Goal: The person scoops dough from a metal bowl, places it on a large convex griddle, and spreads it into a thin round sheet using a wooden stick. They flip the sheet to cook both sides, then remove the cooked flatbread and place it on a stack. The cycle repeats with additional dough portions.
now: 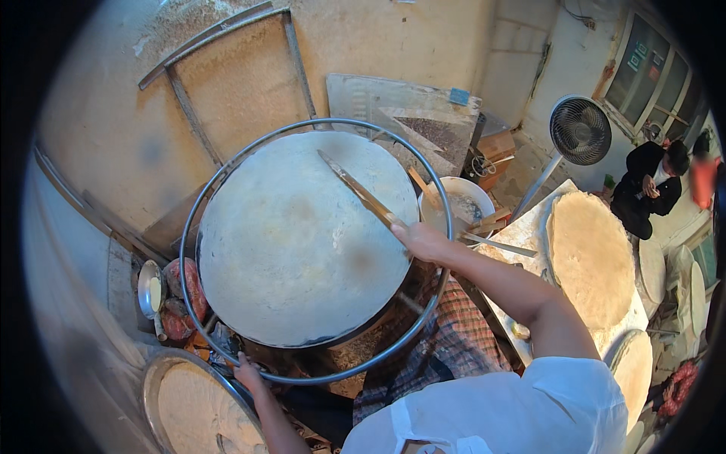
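My right hand [422, 241] is closed around the handle end of a long flat wooden spatula [363, 196], whose blade lies over a large round griddle [272, 249]. A pale, thin layer of batter or dough covers the griddle's top almost to its dark edge. Around the griddle runs a metal ring rail [340, 375]. At the ring's lower left, my left hand [247, 371] grips the tube, its fingers partly hidden by it. Just below that hand stands a wide metal basin [156, 397] of pale batter or flour.
A white bucket [482, 196] with wooden sticks stands right of the ring. Round flatbreads [592, 255] are stacked on a floury board [510, 295]. Beyond are a pedestal fan [579, 130] and a seated person [652, 181]. A metal pan [150, 289] and red bag [195, 289] sit at left.
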Demonstrator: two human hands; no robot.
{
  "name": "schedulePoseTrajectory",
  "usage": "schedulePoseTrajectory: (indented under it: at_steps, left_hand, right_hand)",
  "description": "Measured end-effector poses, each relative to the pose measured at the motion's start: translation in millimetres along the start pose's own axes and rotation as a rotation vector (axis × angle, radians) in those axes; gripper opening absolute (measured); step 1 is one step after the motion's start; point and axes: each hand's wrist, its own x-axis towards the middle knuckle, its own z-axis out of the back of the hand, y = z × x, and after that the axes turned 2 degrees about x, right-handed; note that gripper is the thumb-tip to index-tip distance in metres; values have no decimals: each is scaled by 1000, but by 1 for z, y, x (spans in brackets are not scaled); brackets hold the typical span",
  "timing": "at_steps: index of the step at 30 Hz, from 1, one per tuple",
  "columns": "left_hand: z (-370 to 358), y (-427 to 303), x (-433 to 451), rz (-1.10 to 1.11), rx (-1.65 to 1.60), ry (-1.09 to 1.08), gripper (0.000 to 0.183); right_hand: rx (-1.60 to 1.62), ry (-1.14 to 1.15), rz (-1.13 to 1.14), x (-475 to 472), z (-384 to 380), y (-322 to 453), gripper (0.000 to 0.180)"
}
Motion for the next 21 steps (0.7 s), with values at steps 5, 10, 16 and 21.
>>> schedulePoseTrajectory:
  at_steps: [5,10,16,21]
  left_hand:
    - [-18,-27,13,-123,423,-30,31]
    - [15,8,122,-367,686,-80,27]
    - [-3,-27,119,-313,821,19,35]
    - [6,-13,110,-338,812,-110,37]
  right_hand:
    - [596,193,-346,-1,-7,-65,44]
    - [-24,-28,-99,46,6,-68,31]
    - [-546,0,-27,-17,-6,-78,19]
    - [-422,54,-226,-112,-1,-70,24]
